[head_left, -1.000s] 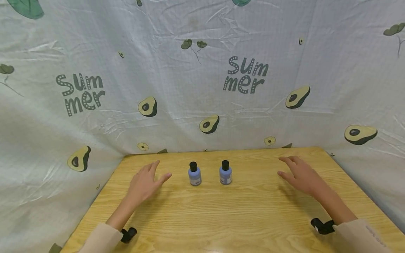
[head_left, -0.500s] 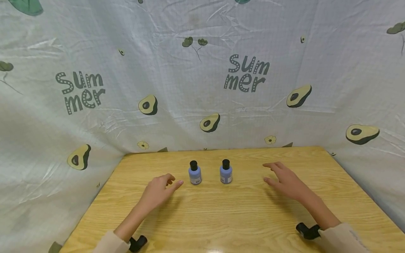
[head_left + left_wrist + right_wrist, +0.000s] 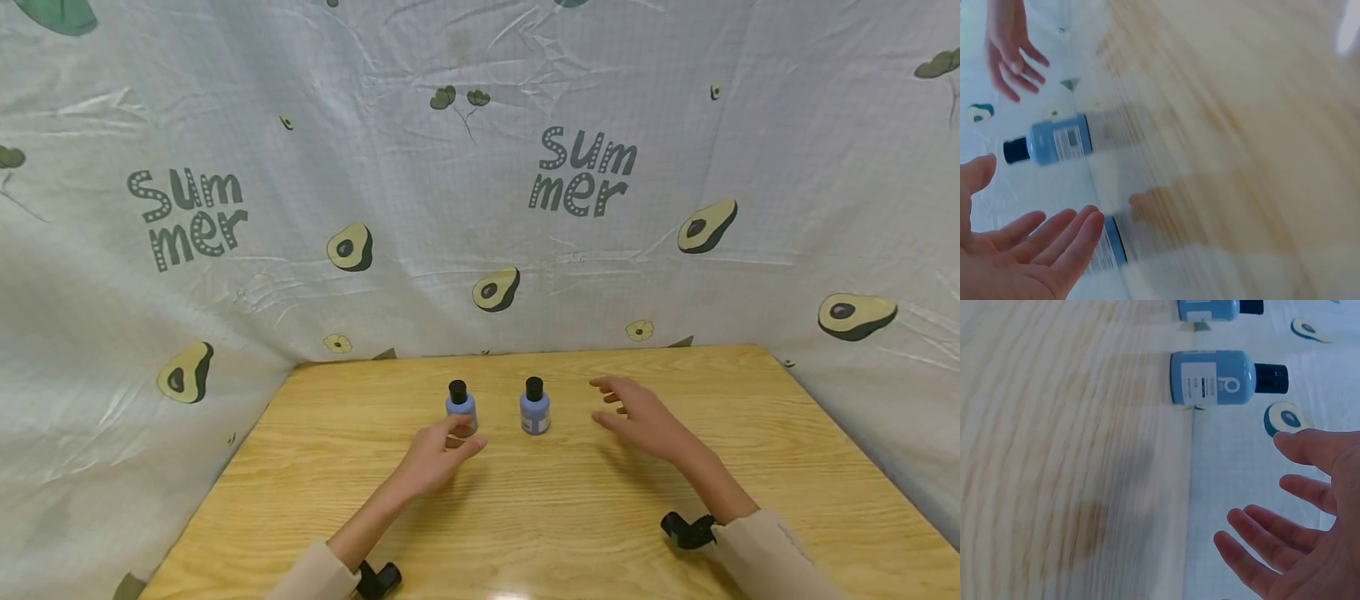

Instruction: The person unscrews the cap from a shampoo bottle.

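Observation:
Two small blue bottles with black caps stand upright side by side. My left hand [image 3: 435, 460] is in front of the left bottle [image 3: 460, 403], its fingers loosely bent and overlapping the lower part in the head view. Behind those fingers, the left wrist view shows only the base of the left bottle [image 3: 1110, 247]; whether they touch cannot be told. To the right of the right bottle [image 3: 535, 413], my right hand [image 3: 647, 423] hovers with its thumb and fingers apart and nothing between them. The right wrist view shows a gap between this bottle [image 3: 1210, 378] and my fingers.
The bottles stand on a wooden table [image 3: 525, 517]. A pale curtain [image 3: 420, 183] printed with avocados and "summer" hangs along the back and sides. Each wrist bears a small black camera, such as the right one [image 3: 686, 531].
My left hand has moved right, from the table's left side to in front of the left bottle. My right hand has moved left towards the right bottle. Both bottles have stayed put.

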`<state>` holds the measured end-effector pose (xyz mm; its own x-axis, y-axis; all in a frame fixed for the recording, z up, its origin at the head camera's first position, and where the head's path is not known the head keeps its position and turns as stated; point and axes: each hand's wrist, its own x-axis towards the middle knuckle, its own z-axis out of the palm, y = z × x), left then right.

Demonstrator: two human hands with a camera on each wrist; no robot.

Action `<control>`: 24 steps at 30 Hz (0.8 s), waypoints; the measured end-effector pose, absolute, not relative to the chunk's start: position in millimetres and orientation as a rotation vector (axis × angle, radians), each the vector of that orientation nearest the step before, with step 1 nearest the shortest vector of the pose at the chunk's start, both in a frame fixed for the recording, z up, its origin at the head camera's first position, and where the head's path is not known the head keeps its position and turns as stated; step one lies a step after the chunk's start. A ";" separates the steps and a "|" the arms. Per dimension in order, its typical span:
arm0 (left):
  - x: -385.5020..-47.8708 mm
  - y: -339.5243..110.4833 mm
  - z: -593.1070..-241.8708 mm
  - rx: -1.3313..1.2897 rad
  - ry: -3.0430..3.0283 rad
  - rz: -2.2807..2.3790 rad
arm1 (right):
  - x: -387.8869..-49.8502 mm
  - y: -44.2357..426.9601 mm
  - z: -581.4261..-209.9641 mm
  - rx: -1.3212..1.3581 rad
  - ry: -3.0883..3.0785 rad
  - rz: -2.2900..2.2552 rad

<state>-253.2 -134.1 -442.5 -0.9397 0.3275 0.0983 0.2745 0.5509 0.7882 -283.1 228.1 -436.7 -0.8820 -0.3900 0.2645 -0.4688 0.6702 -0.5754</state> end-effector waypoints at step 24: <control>-303.9 -49.5 -452.3 0.325 2.436 1.674 | -296.2 194.6 -426.2 0.671 -2.702 1.191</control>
